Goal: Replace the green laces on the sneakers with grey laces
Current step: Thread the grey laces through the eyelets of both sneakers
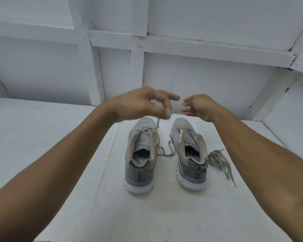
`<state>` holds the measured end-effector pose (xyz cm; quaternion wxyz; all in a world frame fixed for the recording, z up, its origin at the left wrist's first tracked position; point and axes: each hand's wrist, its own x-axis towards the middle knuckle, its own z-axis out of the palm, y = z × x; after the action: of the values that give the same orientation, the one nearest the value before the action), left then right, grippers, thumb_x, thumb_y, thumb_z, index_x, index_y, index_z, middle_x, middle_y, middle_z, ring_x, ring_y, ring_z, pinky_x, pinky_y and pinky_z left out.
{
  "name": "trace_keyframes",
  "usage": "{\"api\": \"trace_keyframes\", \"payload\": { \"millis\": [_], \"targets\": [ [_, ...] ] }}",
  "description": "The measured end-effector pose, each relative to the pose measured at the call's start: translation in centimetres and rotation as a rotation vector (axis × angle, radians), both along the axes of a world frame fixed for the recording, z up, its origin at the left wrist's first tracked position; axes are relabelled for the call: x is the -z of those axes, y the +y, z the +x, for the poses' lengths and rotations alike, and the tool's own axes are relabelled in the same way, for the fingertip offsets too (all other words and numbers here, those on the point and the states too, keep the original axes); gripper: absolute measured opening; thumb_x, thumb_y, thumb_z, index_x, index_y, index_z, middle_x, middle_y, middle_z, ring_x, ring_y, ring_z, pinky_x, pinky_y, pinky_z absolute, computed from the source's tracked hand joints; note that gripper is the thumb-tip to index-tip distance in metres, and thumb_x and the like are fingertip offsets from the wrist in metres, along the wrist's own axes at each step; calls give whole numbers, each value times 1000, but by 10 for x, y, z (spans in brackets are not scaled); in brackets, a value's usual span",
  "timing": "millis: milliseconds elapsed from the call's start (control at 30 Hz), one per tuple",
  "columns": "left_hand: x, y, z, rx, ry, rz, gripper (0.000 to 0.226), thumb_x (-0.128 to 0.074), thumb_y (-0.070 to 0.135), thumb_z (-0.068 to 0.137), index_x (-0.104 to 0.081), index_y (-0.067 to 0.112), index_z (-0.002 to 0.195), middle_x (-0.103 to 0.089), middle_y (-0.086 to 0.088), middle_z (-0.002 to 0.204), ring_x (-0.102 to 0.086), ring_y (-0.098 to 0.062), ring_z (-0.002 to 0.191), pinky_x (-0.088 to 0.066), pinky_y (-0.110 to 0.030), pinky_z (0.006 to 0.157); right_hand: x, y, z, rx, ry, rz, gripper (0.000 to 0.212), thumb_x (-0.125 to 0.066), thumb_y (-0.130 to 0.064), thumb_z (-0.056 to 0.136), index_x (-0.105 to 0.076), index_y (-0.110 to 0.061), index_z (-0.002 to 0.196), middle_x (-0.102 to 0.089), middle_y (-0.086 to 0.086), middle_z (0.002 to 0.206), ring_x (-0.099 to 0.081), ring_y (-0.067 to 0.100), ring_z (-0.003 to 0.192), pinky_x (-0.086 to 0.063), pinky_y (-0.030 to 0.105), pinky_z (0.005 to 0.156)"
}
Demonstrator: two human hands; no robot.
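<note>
Lacing the left sneaker [141, 173], I judge, my left hand [138, 104] pinches its lace [157, 123], my right hand [200, 106] has a grip too blurred to tell; next, thread an eyelet.

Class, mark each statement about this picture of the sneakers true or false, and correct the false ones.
1. The left sneaker and the right sneaker stand side by side, heels toward the camera. True.
2. A bundle of lace lies left of the left sneaker. False: the loose lace lies right of the right sneaker.
3. A lace strand rises from the left sneaker to the left hand. True.
4. The right hand rests on the right sneaker. False: the right hand is raised over its toe end, not touching it.
</note>
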<state>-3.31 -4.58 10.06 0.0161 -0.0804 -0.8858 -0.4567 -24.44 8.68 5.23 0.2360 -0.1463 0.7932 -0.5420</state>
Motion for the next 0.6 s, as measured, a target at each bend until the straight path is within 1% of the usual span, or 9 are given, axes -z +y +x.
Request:
{"api": "trace_keyframes", "payload": {
  "millis": [100, 167, 233, 300, 367, 433, 467, 500, 600],
  "targets": [
    [17, 6, 13, 20, -73, -103, 7, -72, 34, 81, -69, 38, 77, -44, 26, 143, -38, 4, 133, -21, -37, 114, -13, 3, -9, 88, -82, -170, 20, -43, -7, 97, -58, 2, 107, -61, 16, 96, -63, 26, 75, -57, 31, 66],
    [28, 4, 21, 31, -143, -170, 8, -72, 39, 83, -70, 43, 90, -37, 26, 148, -30, 8, 136, -19, -32, 113, -20, 2, -13, 149, -81, -295, 16, -44, -8, 96, -57, 2, 96, -57, 14, 83, -59, 24, 65, -56, 27, 58],
    [34, -6, 26, 14, -247, -261, 35, -65, 57, 82, -61, 51, 116, -28, 24, 153, -24, 6, 139, -19, -29, 113, -27, -1, -13, 175, -31, -343, 16, -44, -7, 98, -57, -1, 91, -52, 10, 75, -52, 16, 55, -48, 20, 48],
    [39, -19, 24, -141, -282, -329, 50, -57, 63, 84, -52, 47, 132, -34, 20, 152, -30, -2, 138, -25, -31, 112, -32, -4, -7, 132, 28, -303, 14, -44, -6, 100, -57, -8, 104, -56, 8, 80, -47, 12, 53, -39, 17, 42],
    [52, -33, 15, -351, -259, -335, 45, -55, 51, 92, -56, 31, 132, -51, 11, 141, -47, -9, 126, -36, -31, 103, -33, -10, 4, 43, 60, -272, 19, -46, -8, 101, -50, -17, 117, -62, 9, 87, -45, 12, 52, -33, 17, 40],
    [71, -42, 6, -522, -286, -262, 38, -55, 42, 95, -63, 16, 122, -64, 1, 123, -60, -16, 105, -49, -33, 91, -30, -19, 21, -33, 95, -254, 10, -49, -10, 100, -49, -14, 109, -65, 9, 90, -45, 11, 49, -30, 17, 38],
    [80, -43, 2, -568, -330, -204, 39, -55, 42, 95, -64, 12, 117, -67, -3, 115, -64, -19, 98, -54, -35, 86, -27, -25, 30, -70, 117, -239, 2, -50, -10, 100, -51, -12, 100, -67, 9, 89, -46, 11, 47, -30, 17, 38],
    [89, -43, -2, -588, -379, -150, 41, -55, 44, 94, -65, 9, 114, -68, -5, 109, -65, -20, 93, -56, -36, 82, -22, -31, 38, -100, 146, -222, 6, -52, -11, 99, -52, -12, 93, -68, 7, 87, -47, 11, 47, -30, 18, 39],
    [105, -38, -8, -613, -440, -83, 47, -58, 53, 89, -67, 11, 107, -67, -4, 102, -64, -17, 90, -57, -33, 76, 0, -46, 58, -163, 194, -219, 5, -61, -14, 94, -62, -13, 90, -67, 7, 79, -52, 14, 48, -38, 22, 44]
  ]
}}
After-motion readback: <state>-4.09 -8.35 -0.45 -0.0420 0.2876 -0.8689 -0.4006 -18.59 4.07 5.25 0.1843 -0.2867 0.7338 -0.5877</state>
